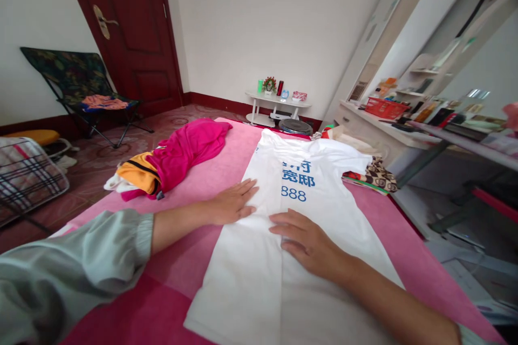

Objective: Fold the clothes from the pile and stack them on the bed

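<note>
A white T-shirt point(251, 275) with blue printed characters and digits lies spread on the pink bedcover point(174, 259). Its left side is folded inward over the front, covering part of the print; one sleeve points out to the right. My left hand point(232, 202) rests flat on the folded strip near its outer edge, fingers extended. Just right of the fold's edge, my right hand point(309, 242) is over the shirt with its fingers loosely bent and apart. No thing is held in either hand.
A heap of magenta and yellow clothes point(190, 151) lies at the bed's left. Folded patterned fabric point(378, 175) sits at the right edge. Beyond stand a small white table point(279, 99), a folding chair point(76, 81) and a dressing table point(384, 124) with a red basket point(386, 108).
</note>
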A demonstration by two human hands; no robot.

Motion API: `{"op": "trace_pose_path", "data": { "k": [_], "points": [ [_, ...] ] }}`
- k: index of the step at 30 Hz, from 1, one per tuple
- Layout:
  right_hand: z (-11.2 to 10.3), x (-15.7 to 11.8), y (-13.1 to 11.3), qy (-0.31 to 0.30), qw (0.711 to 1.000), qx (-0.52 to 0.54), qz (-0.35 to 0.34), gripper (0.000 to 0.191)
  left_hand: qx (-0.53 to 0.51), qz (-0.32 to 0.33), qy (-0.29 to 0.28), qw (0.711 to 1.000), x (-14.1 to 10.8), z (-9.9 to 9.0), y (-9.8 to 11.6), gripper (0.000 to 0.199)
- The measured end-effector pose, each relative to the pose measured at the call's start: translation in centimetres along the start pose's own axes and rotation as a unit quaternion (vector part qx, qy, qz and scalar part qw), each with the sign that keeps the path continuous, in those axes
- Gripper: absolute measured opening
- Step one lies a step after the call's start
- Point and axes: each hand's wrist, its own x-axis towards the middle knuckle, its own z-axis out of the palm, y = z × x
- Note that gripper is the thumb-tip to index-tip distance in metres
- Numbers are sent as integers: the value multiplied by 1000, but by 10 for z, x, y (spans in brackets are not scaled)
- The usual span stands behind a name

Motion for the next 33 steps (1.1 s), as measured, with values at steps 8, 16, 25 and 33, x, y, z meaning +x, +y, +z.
{"op": "trace_pose_path", "data": {
  "k": [8,16,25,33],
  "points": [
    [12,1,-6,44,997,19,-66,23,-138,7,50,989,-72,-48,31,23],
    [5,2,-15,40,996,72,-26,17,-178,70,0,982,-68,-60,67,26],
    [-10,-2,7,90,987,67,111,13,-99,22,105,989,69,-12,40,46],
    [-112,-17,165,244,829,-254,434,45,-9,-60,132,989,125,30,14,49]
  ]
}}
